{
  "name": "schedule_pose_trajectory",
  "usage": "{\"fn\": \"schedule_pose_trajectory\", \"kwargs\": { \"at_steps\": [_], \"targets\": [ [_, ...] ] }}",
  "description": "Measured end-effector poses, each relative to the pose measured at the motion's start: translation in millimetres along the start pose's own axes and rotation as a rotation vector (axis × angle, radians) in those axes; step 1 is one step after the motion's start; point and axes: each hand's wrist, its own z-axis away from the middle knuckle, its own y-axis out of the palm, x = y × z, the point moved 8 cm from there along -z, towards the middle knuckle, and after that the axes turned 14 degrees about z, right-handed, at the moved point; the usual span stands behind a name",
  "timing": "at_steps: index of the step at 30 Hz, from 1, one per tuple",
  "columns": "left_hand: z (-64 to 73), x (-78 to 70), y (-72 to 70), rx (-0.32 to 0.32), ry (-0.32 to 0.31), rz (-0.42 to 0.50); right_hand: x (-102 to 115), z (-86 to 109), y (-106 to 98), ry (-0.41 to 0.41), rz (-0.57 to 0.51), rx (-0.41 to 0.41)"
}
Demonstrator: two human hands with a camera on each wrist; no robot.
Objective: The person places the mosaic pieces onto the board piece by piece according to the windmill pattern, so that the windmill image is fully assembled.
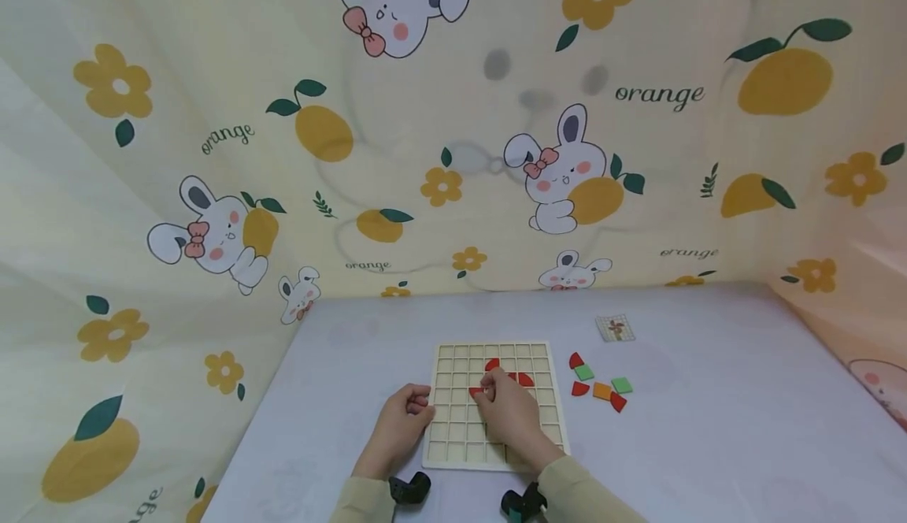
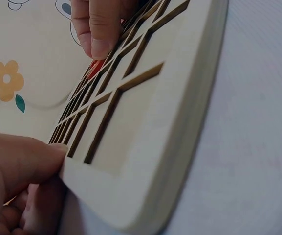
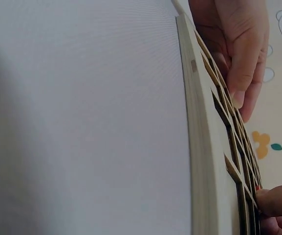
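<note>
A pale wooden grid board (image 1: pixel 453 432) lies on the table. My left hand (image 1: pixel 398 422) grips its left edge, thumb on the rim and the other fingers curled at the side. Over the board's middle, my right hand (image 1: pixel 512 414) pinches a red quarter-circle tile (image 1: pixel 475 391) between thumb and index finger, down at the grid. That tile (image 2: pixel 96 68) shows below the fingertips in the left wrist view. More red quarter-circle tiles sit in the grid, one at the top (image 1: pixel 492 365) and one to the right (image 1: pixel 526 380); my right hand partly hides the cells around them.
Right of the board lie loose tiles: red ones (image 1: pixel 579 388), green squares (image 1: pixel 621 385) and an orange square (image 1: pixel 602 391). A small pattern card (image 1: pixel 615 328) with a pinwheel picture lies behind them. A printed curtain (image 1: pixel 439 231) rises along the table's back edge.
</note>
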Motion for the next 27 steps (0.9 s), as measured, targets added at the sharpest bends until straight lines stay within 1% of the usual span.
{"fn": "schedule_pose_trajectory", "kwargs": {
  "at_steps": [3, 7, 10, 12, 15, 18, 22, 27],
  "targets": [
    [-0.3, -0.7, -0.7, -0.008, -0.007, 0.006, 0.9, 0.2, -1.3, 0.002, -0.018, 0.009],
    [-0.3, -0.9, -2.7, -0.018, -0.008, 0.011, 2.6, 4.0, -7.2, -0.005, -0.092, 0.032],
    [-0.6, -1.3, -3.3, -0.017, 0.004, 0.014, 0.6, 8.2, -16.9, -0.022, -0.137, 0.027],
    [-0.6, -1.7, -3.0, -0.009, 0.006, 0.012, -4.1, 10.3, -26.2, -0.034, -0.14, 0.013],
    [0.2, -4.8, -2.5, 0.005, 0.022, 0.01, -14.8, 11.6, -43.3, -0.03, -0.132, -0.018],
    [0.2, -7.1, -3.6, 0.0, 0.027, 0.01, -27.6, 9.0, -59.3, -0.021, -0.126, -0.036],
    [0.5, -7.6, -3.6, -0.01, 0.02, 0.007, -49.2, 3.8, -74.8, 0.007, -0.109, -0.025],
    [1.8, -3.3, -0.9, -0.005, -0.002, 0.002, -77.1, 1.4, -91.5, 0.03, -0.024, -0.012]
  ]
}}
